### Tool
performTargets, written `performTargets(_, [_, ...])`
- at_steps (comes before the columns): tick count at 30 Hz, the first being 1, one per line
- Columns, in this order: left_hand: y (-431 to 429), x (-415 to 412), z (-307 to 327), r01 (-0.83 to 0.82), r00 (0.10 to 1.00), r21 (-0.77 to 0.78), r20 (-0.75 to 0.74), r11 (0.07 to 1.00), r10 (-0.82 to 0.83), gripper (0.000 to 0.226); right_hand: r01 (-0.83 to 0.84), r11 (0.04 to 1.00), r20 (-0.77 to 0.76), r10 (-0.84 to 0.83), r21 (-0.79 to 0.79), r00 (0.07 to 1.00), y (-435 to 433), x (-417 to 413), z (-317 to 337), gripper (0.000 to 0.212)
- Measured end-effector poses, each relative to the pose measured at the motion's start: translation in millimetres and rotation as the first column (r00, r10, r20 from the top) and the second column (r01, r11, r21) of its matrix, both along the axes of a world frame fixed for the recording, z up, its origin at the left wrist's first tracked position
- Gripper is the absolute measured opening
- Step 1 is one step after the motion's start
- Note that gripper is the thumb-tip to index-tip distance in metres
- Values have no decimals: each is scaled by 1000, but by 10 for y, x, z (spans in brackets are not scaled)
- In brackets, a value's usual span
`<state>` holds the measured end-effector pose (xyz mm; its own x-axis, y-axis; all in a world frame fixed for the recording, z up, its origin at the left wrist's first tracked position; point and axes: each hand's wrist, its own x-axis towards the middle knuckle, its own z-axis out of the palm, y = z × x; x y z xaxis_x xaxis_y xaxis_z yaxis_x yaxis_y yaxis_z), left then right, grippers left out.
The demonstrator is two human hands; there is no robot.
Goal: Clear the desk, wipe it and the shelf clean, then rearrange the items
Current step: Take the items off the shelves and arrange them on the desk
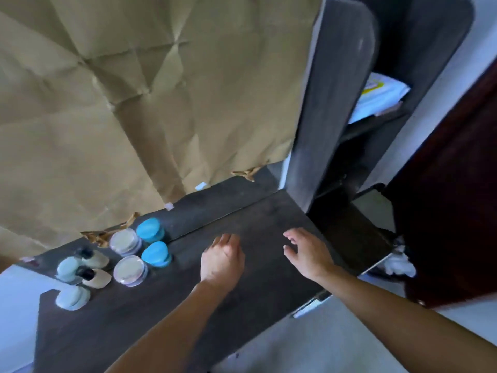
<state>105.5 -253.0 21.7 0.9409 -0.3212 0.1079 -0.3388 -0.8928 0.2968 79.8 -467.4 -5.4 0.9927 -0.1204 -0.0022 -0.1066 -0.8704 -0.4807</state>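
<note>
A dark wood desk (258, 219) runs across the view. My left hand (222, 261) hovers over its middle with the fingers straight and relaxed, holding nothing. My right hand (309, 254) is a little to the right, fingers spread, also empty. At the desk's left end stand a blue-lidded jar (156, 253), a clear-lidded jar (131, 270), a small bottle with a black cap (92, 277) and a pale green jar (73, 297). The glossy back strip mirrors them. A dark shelf unit (333, 103) rises at the desk's right end.
Creased brown paper (134, 90) covers the panel behind the desk. White packets (382, 98) lie on an upper shelf. A crumpled white cloth (400, 265) sits by the desk's right corner. A dark red door (457, 197) stands at the far right.
</note>
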Motion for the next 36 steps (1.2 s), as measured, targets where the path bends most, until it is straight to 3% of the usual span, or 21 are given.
performTargets(6, [-1336, -186, 305, 116, 992, -129, 63, 985, -109, 5, 122, 992, 120, -125, 38, 985, -1213, -370, 414, 28])
performTargets(12, [-2276, 22, 790, 285, 943, -249, 246, 926, -224, 15, 170, 985, 234, -168, 13, 958, -2090, -146, 922, 31])
performTargets(18, [-2962, 703, 1351, 315, 894, -294, 411, 903, -178, 31, 231, 973, 375, -224, 28, 900, -2729, 584, 1507, 33])
performTargets(22, [-3287, 1097, 1613, 241, 909, -315, 404, 918, -100, 34, 237, 971, 449, -224, 28, 865, -3007, 1094, 1903, 29])
performTargets(26, [-3414, 1193, 1636, 168, 964, -413, 257, 895, -63, 27, 186, 982, 522, -174, 29, 835, -3099, 1596, 2230, 29])
performTargets(29, [-3423, 1211, 1542, 64, 992, -435, 123, 898, -11, 24, 130, 991, 469, -112, -6, 876, -3075, 1970, 2377, 33])
performTargets(33, [-3484, 1245, 1428, -163, 986, -473, -116, 866, 122, 24, 88, 996, 218, -82, -18, 972, -3061, 2469, 2452, 49])
performTargets(36, [-3603, 1306, 1406, -408, 900, -583, -385, 703, 202, 22, 81, 995, 16, -82, 57, 996, -3095, 2726, 2421, 52])
